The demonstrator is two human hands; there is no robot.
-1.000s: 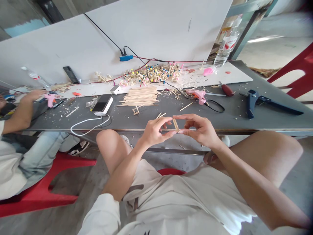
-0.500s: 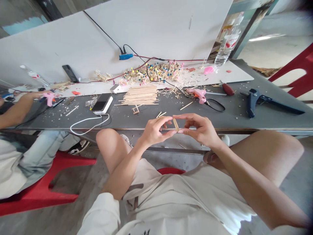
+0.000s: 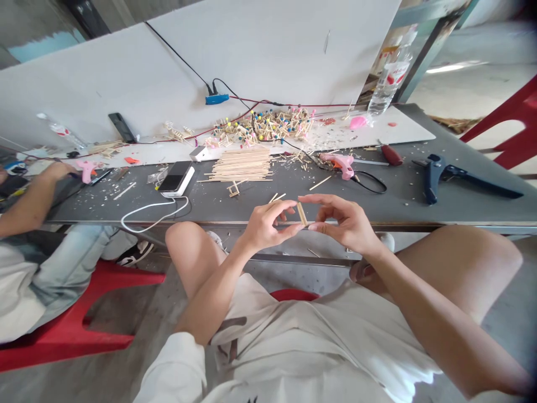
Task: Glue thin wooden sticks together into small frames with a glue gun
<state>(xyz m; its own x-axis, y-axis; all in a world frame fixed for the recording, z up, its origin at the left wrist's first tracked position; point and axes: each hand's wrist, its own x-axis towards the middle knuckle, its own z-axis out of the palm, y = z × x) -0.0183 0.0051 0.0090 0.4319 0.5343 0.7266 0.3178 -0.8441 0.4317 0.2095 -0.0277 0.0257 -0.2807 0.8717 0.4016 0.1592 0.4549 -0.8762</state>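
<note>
Both my hands meet in front of the near edge of the grey table (image 3: 403,204), pinching a short piece of wooden sticks (image 3: 301,213) between them. My left hand (image 3: 266,224) grips its left side with thumb and fingertips. My right hand (image 3: 342,219) holds its right side, index finger above and thumb below. The piece stands nearly upright between the fingertips. A bundle of long wooden sticks (image 3: 242,165) lies on the table beyond my hands, with two loose sticks (image 3: 277,197) nearer.
A pink glue gun (image 3: 342,164), a dark blue glue gun (image 3: 436,174), a red-handled tool (image 3: 390,154), a phone on a power bank (image 3: 177,179) with white cable and a heap of bead-tipped stick pieces (image 3: 268,124) lie on the table. Another person's arm (image 3: 29,196) reaches from the left.
My hands keep the same pinch on the stick piece with barely any shift. The other person's hand at the left has moved slightly along the table.
</note>
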